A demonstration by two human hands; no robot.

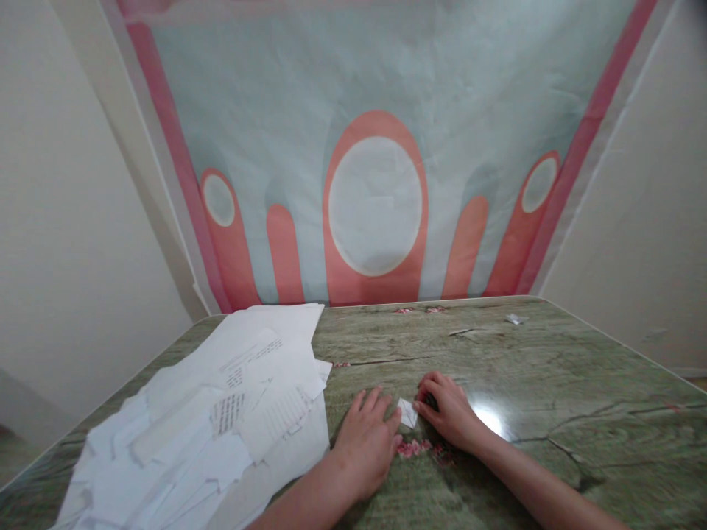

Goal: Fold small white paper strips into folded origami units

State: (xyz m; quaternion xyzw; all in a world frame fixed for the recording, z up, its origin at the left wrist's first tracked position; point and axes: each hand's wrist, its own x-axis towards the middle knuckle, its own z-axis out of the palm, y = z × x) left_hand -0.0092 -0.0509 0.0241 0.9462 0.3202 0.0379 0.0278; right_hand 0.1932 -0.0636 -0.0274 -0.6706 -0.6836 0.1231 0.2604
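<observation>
Head view: small white paper piece (408, 414) flat on the wood-grain table (552, 361), between both hands. Left hand (369, 440) palm down, fingers loosely spread, thumb at the paper's left edge. Right hand (446, 411) has curled fingers at its right edge; can't tell if they grip it. Heap of white paper sheets (188, 427) left of left hand, some printed. Small scrap (515, 319) near the far edge, right side.
</observation>
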